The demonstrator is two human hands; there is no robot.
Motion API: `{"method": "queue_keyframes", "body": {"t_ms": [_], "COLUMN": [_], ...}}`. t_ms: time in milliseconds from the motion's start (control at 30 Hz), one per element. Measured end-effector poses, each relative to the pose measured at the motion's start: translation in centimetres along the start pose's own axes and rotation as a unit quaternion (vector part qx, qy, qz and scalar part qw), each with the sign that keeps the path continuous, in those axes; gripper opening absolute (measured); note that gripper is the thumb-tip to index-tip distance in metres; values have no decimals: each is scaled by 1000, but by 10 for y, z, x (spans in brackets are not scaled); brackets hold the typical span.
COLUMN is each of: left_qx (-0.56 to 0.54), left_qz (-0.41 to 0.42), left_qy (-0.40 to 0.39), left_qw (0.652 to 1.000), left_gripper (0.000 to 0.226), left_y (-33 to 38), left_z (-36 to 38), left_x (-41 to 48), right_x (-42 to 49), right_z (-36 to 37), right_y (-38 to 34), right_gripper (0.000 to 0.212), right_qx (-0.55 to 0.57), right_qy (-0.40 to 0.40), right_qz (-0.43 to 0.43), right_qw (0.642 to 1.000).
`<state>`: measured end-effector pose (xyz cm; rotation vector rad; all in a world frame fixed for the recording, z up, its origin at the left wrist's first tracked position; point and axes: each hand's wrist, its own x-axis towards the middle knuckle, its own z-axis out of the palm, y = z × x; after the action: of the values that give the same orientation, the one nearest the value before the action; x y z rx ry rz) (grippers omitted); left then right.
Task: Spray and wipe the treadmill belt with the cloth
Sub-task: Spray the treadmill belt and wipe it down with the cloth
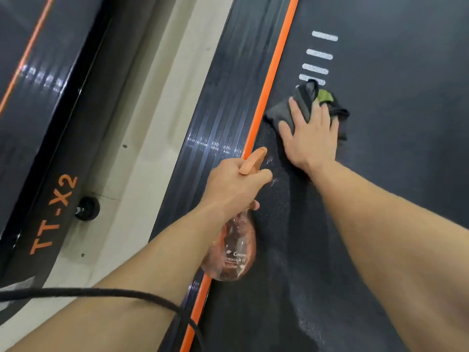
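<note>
**While the right hand wipes, the left holds the spray bottle ready**

As seen from the person's head looking down, the wiping step appears to be in hand. The right hand (309, 138) lies flat, fingers straight and slightly spread. It presses a crumpled dark grey cloth with a green patch (276, 115) onto the black textured treadmill belt (393, 186). The cloth sits near the belt's left edge, just beside a long orange side stripe (269, 77).

The left hand (233, 186) is curled round the neck of a translucent peach plastic spray bottle (234, 250). The bottle hangs over the stripe, nearer the person than the cloth, with its nozzle pointing toward the cloth. Whether a finger is on the trigger cannot be told.

The next move probably calls for a firm, even push of the cloth along the belt, with more spray wherever the surface looks dry.

Counted:
- two hands
- one cloth
- one spray bottle
- four white dashes (319, 54) on the belt above the cloth, with perhaps another partly hidden under it
- one black cord (101, 292) across the left forearm
- a second treadmill marked "TT-X2" (54, 214) across a strip of pale floor (152, 123)
</note>
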<state>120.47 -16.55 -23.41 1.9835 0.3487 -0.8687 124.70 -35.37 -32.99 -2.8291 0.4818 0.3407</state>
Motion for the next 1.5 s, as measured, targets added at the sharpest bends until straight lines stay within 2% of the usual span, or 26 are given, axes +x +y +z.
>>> {"method": "queue_keyframes", "body": {"t_ms": [100, 200, 300, 367, 433, 500, 600, 667, 700, 833, 1000, 1067, 1167, 1200, 1267, 1367, 1500], "left_qx": [-16, -23, -23, -31, -20, -4, -6, -25, -30, -63, -16, 12, 38, 26, -4, -20, -37], "left_qz": [-5, -19, -27, -28, -30, -21, -23, -31, -37, -70, -71, -68, -81, -90, -104, -115, -108], "left_qy": [-3, -1, -1, 1, -1, 2, -10, -29, -35, -26, -67, -37, 19, 23, 12, -10, -17], "left_qw": [1000, 1000, 999, 999, 999, 1000, 1000, 999, 998, 995, 995, 997, 996, 995, 994, 993, 993], "left_gripper": [38, 35, 33, 36, 35, 32, 22, 8, 9, 33, 35, 20, 29, 28, 20, 25, 9], "left_y": [-2, -2, -3, -7, -11, -20, -36, -44, -48, -57, -77, -95, -125, -135, -149, -168, -186], "left_z": [-8, -12, -16, -18, -20, -21, -20, -17, -14, -5, 8, 14, 27, 31, 39, 49, 54], "left_x": [3, -5, -15, -16, -17, -17, -23, -34, -38, -65, -107, -123, -148, -157, -173, -185, -190], "right_x": [33, -53, -145, -120, -62, -5, 6, -37, -68, -202, -332, -366, -381, -379, -374, -389, -422], "right_z": [-2, 17, 28, 21, 14, 1, 1, 9, 15, 42, 67, 71, 64, 61, 53, 50, 57], "right_y": [-15, -5, 17, 24, 12, -1, -6, -4, -2, 8, 27, 42, 75, 86, 105, 114, 118], "right_gripper": [60, 59, 60, 61, 61, 61, 62, 62, 63, 60, 61, 62, 63, 63, 65, 65, 65], "right_qx": [-7, -48, -76, -97, -106, -77, -77, -99, -102, -87, -94, -105, -152, -166, -171, -158, -159], "right_qy": [11, 37, -38, -81, -45, -42, -31, -27, -25, -92, -160, -184, -191, -192, -188, -169, -144], "right_qz": [-6, -105, -249, -282, -219, -131, -107, -131, -150, -229, -260, -288, -351, -345, -281, -179, -179], "right_qw": [1000, 993, 965, 951, 969, 988, 991, 986, 983, 965, 948, 934, 904, 904, 926, 956, 960]}}
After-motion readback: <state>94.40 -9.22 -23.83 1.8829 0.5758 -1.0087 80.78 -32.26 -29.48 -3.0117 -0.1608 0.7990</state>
